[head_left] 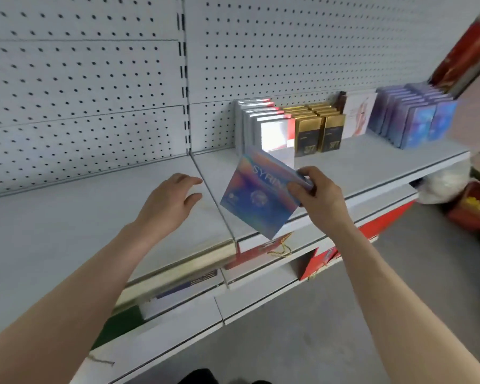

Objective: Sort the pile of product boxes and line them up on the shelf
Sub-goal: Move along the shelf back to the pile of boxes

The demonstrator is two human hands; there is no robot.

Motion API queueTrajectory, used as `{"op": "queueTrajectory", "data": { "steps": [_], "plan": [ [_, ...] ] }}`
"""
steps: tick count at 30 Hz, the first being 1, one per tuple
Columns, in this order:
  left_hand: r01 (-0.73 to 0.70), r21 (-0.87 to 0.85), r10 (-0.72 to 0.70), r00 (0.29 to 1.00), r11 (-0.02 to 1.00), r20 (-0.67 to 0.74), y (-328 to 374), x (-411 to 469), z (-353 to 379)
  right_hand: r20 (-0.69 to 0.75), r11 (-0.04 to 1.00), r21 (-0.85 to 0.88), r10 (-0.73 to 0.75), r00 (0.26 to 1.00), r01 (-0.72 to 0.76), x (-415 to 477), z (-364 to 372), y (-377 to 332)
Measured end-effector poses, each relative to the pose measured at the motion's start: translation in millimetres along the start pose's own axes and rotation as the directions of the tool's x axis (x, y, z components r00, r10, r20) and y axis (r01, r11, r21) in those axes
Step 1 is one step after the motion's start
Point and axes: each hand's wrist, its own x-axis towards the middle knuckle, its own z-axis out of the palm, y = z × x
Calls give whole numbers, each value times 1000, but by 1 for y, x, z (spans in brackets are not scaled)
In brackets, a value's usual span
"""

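Right grip (315, 194) pinching tilted box (258, 194)

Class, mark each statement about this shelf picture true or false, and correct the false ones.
1. The right hand holds a blue box. True.
2. The left hand also grips that box. False: it is open, over the bare shelf, apart from the box.
3. Gold boxes stand between the white boxes and a pale box. True.
4. The row of blue boxes stands at the left end of the shelf. False: it stands at the right end.
5. The held box is tilted. True.
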Motion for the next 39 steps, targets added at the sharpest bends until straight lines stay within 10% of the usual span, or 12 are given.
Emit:
{"op": "queueTrajectory", "data": {
  "steps": [22,39],
  "plan": [
    [-562,241,564,823,792,65,227,256,146,-485,942,-257,68,872,-216,64,-182,196],
    [-695,185,694,716,695,82,489,478,343,-614,895,-306,75,786,-324,162,-364,402]
  ]
}}
